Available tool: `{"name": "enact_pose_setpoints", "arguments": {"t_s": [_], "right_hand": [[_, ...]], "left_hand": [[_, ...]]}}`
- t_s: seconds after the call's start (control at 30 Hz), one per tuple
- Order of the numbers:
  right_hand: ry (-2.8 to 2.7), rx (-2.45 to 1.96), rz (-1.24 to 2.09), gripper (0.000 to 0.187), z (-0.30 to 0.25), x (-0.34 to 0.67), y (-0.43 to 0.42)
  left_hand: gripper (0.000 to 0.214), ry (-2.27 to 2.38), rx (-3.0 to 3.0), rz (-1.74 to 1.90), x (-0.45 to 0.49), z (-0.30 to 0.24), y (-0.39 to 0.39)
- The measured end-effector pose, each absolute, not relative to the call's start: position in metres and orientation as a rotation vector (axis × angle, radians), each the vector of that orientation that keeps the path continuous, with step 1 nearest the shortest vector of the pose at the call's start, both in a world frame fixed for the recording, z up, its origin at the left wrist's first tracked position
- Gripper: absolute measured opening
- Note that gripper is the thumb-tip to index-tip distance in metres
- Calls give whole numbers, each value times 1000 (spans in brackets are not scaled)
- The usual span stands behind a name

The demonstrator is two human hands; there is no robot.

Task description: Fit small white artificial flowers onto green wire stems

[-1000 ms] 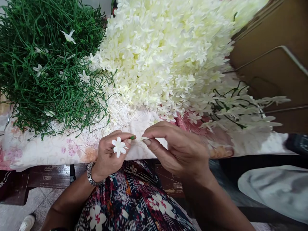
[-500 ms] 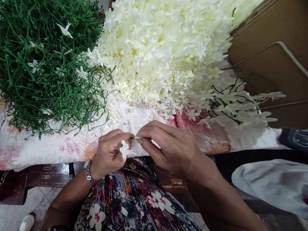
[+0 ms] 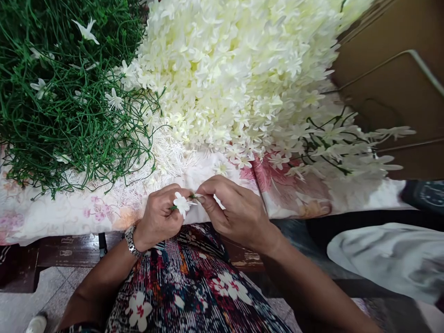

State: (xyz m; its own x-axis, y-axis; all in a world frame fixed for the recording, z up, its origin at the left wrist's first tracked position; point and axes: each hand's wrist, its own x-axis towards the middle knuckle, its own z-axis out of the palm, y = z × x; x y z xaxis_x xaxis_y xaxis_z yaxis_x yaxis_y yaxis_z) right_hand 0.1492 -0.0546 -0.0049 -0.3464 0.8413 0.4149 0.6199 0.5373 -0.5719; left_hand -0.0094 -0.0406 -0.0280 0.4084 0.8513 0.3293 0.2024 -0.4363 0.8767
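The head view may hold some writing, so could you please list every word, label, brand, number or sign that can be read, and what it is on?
No text can be read.
Dark object at the right edge: pale marks, too blurred to read.
Brown cardboard: no lettering visible.

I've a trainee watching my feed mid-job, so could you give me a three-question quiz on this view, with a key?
1. Multiple choice: which hand holds the open white flower?
A) the right
B) the left hand
C) neither

2. True or false: in the picture, the heap of green stems lies to the left of the big heap of white blossoms.

3. Fill the gap: the right hand pinches a small pale piece between its thumb and its ____ finger.

Key
1. B
2. True
3. index
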Motion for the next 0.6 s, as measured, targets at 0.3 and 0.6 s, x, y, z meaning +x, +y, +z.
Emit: {"name": "enact_pose_setpoints", "arguments": {"t_s": [0.3, 0.6], "right_hand": [[-2057, -1171, 417, 7, -13, 148, -52], [-2086, -1162, 467, 8, -15, 147, -51]], "left_hand": [[21, 913, 1862, 986, -9, -30, -39], [17, 884, 1861, 955, -8, -29, -38]]}}
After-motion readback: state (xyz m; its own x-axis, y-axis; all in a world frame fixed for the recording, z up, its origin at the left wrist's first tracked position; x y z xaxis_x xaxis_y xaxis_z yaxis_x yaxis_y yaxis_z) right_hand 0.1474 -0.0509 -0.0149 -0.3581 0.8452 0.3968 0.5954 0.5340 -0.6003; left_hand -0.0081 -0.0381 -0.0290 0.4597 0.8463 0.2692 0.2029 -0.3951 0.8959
